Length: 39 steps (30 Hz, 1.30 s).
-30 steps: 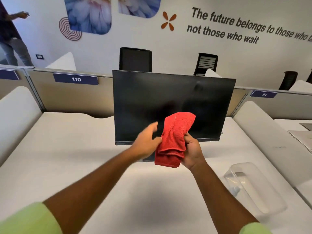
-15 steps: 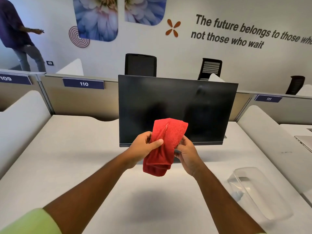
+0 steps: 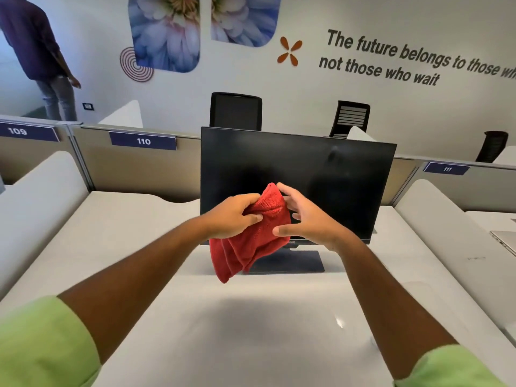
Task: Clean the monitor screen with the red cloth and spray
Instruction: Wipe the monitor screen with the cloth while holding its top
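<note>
left hand [image 3: 234, 216] pinches bunched red cloth [image 3: 251, 238], held near-side of dark monitor [image 3: 296, 174] screen, low centre; right hand [image 3: 310, 219] open, fingers spread, touching cloth's right edge. Partition tags read 109, 110, 111; wall: "The future belongs to those... not those who wait"

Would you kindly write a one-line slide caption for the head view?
Left hand grips a bunched red cloth before a dark monitor; the right hand is open beside it.

Your hands [image 3: 279, 219] are meeting before the monitor [image 3: 335, 174], cloth [image 3: 251, 247] hanging between them. The monitor is standing on the desk [image 3: 111, 233].
</note>
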Tool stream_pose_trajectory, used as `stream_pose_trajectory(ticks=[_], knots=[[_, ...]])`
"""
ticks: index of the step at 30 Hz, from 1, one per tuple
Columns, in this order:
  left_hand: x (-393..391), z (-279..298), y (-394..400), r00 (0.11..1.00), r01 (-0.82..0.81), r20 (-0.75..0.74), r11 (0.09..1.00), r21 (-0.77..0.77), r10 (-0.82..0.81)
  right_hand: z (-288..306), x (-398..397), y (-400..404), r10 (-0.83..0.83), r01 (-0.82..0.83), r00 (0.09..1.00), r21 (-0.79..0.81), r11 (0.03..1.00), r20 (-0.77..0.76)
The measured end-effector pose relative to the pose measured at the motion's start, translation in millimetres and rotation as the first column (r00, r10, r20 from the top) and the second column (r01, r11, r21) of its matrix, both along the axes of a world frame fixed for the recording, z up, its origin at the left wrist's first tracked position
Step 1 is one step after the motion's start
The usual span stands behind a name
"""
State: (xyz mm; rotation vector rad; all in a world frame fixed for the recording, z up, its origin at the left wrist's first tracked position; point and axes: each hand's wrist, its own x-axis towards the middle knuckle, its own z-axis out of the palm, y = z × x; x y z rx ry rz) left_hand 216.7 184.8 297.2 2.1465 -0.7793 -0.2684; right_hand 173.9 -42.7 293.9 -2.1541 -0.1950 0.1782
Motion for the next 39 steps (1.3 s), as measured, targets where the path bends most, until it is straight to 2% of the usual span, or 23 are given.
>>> stream_pose_trajectory(ticks=[4, 7, 9, 11, 12, 14, 16, 17, 20, 24, 25, 27, 29, 31, 33, 34, 36, 39], knots=[[10, 12, 11, 0.998, 0.054, -0.039, 0.998, 0.034, -0.053, 2, 8, -2, 0.012, 0.004, 0.995, 0.162, 0.987, -0.096], [14, -2, 21, 0.991, -0.135, -0.029, 0.989, -0.06, 0.134, -4, 9, -7, -0.003, 0.034, 0.996, 0.326, 0.945, -0.093], [10, -23, 24, 0.952, -0.301, 0.022, 0.943, -0.146, 0.307, -10, 8, -7, -0.055, 0.091, 0.994, 0.404, 0.91, -0.099], [0, -44, 24, 0.925, -0.347, 0.064, 0.902, -0.256, 0.374, -16, 6, -4, -0.09, 0.137, 0.989, 0.476, 0.869, -0.121], [-5, -53, 24, 0.94, -0.306, 0.055, 0.905, -0.296, 0.336, -18, 5, -3, -0.098, 0.154, 0.986, 0.52, 0.84, -0.135], [-14, -67, 20, 0.988, -0.155, -0.039, 0.935, -0.318, 0.15, -21, 3, 2, -0.115, 0.192, 0.98, 0.603, 0.774, -0.164], [-23, -75, 13, 0.985, -0.036, -0.17, 0.964, -0.263, -0.01, -21, 3, 6, -0.156, 0.237, 0.971, 0.631, 0.738, -0.182], [-25, -79, 10, 0.98, -0.013, -0.195, 0.975, -0.224, -0.031, -20, 2, 8, -0.181, 0.259, 0.966, 0.628, 0.734, -0.187], [-20, -84, 7, 0.99, -0.084, -0.126, 0.983, -0.164, 0.064, -18, 3, 9, -0.306, 0.349, 0.937, 0.517, 0.781, -0.169], [-11, -79, 13, 0.988, -0.123, -0.117, 0.973, -0.198, 0.102, -17, -2, 2, -0.475, 0.48, 0.876, 0.266, 0.836, -0.086], [-11, -76, 15, 0.986, -0.121, -0.134, 0.973, -0.198, 0.096, -16, -3, -1, -0.444, 0.443, 0.894, 0.245, 0.862, -0.056], [-10, -72, 17, 0.983, -0.115, -0.164, 0.973, -0.2, 0.082, -16, -5, -8, -0.27, 0.269, 0.962, 0.213, 0.939, -0.022], [-9, -68, 19, 0.983, -0.097, -0.174, 0.976, -0.195, 0.063, -20, -3, -9, -0.122, 0.123, 0.992, 0.044, 0.991, -0.021], [-7, -67, 20, 0.989, -0.072, -0.142, 0.986, -0.153, 0.05, -26, -1, -7, -0.126, 0.127, 0.992, -0.18, 0.975, 0.018], [-5, -66, 22, 0.99, -0.088, -0.119, 0.988, -0.13, 0.073, -32, 0, -8, -0.157, 0.175, 0.983, -0.242, 0.954, 0.095], [-3, -65, 23, 0.988, -0.116, -0.117, 0.984, -0.137, 0.101, -34, -1, -10, -0.167, 0.184, 0.981, -0.195, 0.963, 0.1], [2, -63, 26, 0.976, -0.186, -0.145, 0.964, -0.192, 0.159, -37, -3, -17, -0.157, 0.156, 0.988, 0.026, 0.987, 0.014], [11, -60, 25, 0.948, -0.279, -0.238, 0.913, -0.297, 0.212, -42, -8, -21, -0.073, 0.119, 0.987, 0.356, 0.927, -0.14]])
